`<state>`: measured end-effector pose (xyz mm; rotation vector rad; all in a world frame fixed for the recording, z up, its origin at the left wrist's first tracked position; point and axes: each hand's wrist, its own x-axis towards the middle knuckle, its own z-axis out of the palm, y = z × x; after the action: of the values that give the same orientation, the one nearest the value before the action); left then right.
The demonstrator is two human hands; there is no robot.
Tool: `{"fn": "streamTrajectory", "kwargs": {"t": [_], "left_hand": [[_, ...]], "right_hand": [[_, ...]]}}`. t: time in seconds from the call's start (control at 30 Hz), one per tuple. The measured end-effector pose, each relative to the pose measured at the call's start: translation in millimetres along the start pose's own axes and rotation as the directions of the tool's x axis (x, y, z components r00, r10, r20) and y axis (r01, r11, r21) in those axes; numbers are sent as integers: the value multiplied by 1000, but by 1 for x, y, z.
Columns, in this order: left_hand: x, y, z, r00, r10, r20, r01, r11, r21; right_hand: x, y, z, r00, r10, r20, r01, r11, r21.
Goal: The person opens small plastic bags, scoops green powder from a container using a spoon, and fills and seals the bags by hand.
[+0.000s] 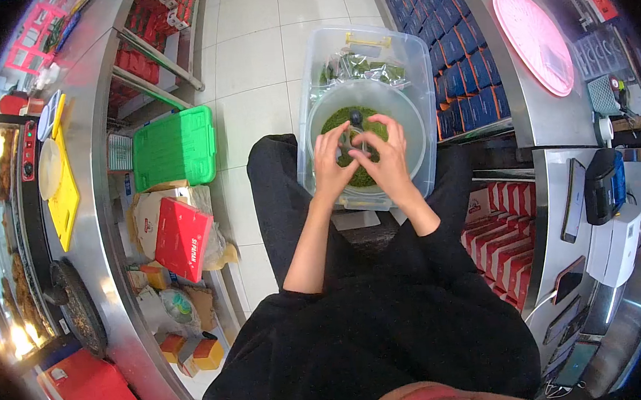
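Both hands are over a round translucent tub [412, 130] holding a finely chopped green substance [341, 117]. My left hand [333, 162] and my right hand [389, 154] face each other, thumbs and fingers curled inward. Between their fingertips is something small and see-through, perhaps thin clear plastic; its kind cannot be made out. Just beyond the fingertips, a black rounded knob [355, 116] sticks up over the green substance; what it belongs to is hidden. The tub stands inside a clear plastic storage box [418, 59], with clear packets of green contents [363, 70] behind it.
The box sits between my knees on the tiled floor [248, 71]. To the left are a green lidded crate [175, 147], a red box [183, 239] and a steel counter [106, 215]. Stacked dark blue boxes [459, 56] and a pink round plastic cover [532, 40] are on the right.
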<state>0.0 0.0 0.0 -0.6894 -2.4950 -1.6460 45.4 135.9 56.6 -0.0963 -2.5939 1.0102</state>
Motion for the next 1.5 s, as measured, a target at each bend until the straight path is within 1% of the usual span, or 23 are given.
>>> {"fn": "streamTrajectory", "kwargs": {"t": [0.1, 0.2, 0.23, 0.3, 0.33, 0.4, 0.43, 0.57, 0.63, 0.7, 0.83, 0.93, 1.0, 1.07, 1.13, 1.17, 1.23, 1.27, 1.3, 1.37, 1.43, 1.47, 1.5], "left_hand": [[0, 6, 4, 987, 50, -150, -51, 999, -2], [1, -7, -9, 987, -58, -151, 43, 994, -97], [1, -11, -12, 986, -61, -153, 46, 994, -100], [3, -14, -16, 988, -68, -139, 49, 990, -130], [3, -12, -15, 984, -103, -144, 83, 987, -140], [3, -9, -15, 985, -118, -128, 88, 972, -219], [3, -8, -14, 986, -130, -108, 93, 950, -297], [1, -5, -16, 984, -162, -71, 133, 942, -308], [0, -3, -14, 994, -105, -19, 93, 944, -317], [-2, -1, -10, 995, -103, 7, 100, 943, -318], [-2, -4, -7, 988, -145, 55, 155, 919, -362], [-3, -8, -7, 982, -175, 66, 187, 915, -357], [-5, -9, -5, 980, -192, 46, 196, 914, -355], [-5, -11, -6, 977, -210, 20, 204, 915, -347], [-3, -16, -6, 964, -245, -104, 183, 893, -410], [-3, -18, -7, 964, -244, -105, 181, 893, -411], [-1, -24, -10, 871, -491, -5, 364, 653, -665], [-1, -32, -14, 877, -467, 116, 420, 624, -659], [-1, -36, -12, 877, -467, 115, 418, 623, -661], [-2, -41, -11, 855, -480, 197, 374, 308, -875], [-2, -42, -12, 863, -475, 172, 326, 263, -908], [-1, -42, -12, 870, -469, 149, 276, 216, -937], [0, -41, -12, 873, -466, 145, 272, 217, -937]], "right_hand": [[0, 12, 5, 998, -56, -6, 56, 995, -78], [4, 18, 6, 988, -145, -60, 154, 972, 179], [3, 25, 6, 988, -147, -56, 155, 972, 177], [-1, 40, 6, 994, -3, 113, -35, 942, 333], [-3, 42, 7, 993, -5, 115, -34, 943, 330], [-6, 44, 10, 986, 139, 91, -165, 783, 600], [-7, 46, 10, 986, 138, 92, -166, 784, 599], [-5, 39, 5, 974, 158, 166, -227, 751, 620], [-4, 36, 5, 970, 154, 188, -240, 734, 635], [-3, 35, 7, 977, 92, 194, -182, 837, 516], [-2, 31, 10, 979, 119, 164, -188, 836, 516], [-3, 34, 19, 983, 137, 124, -185, 759, 625], [-3, 34, 19, 967, 174, 185, -250, 791, 559], [0, 32, 19, 969, 173, 176, -244, 771, 588], [6, 30, 14, 971, 173, 165, -238, 753, 613], [10, 29, 10, 974, 161, 162, -224, 798, 559], [26, 24, 4, 977, 143, 158, -204, 841, 502], [35, 22, 2, 986, 108, 127, -153, 890, 429], [46, 22, 2, 993, 71, 99, -102, 931, 351], [73, 22, 5, 998, 55, 27, -61, 927, 370], [100, 7, -1, 968, 30, -248, 72, 917, 393], [107, -1, -3, 968, 27, -249, 75, 917, 392], [113, -8, -4, 933, -32, -359, 141, 949, 282]]}}
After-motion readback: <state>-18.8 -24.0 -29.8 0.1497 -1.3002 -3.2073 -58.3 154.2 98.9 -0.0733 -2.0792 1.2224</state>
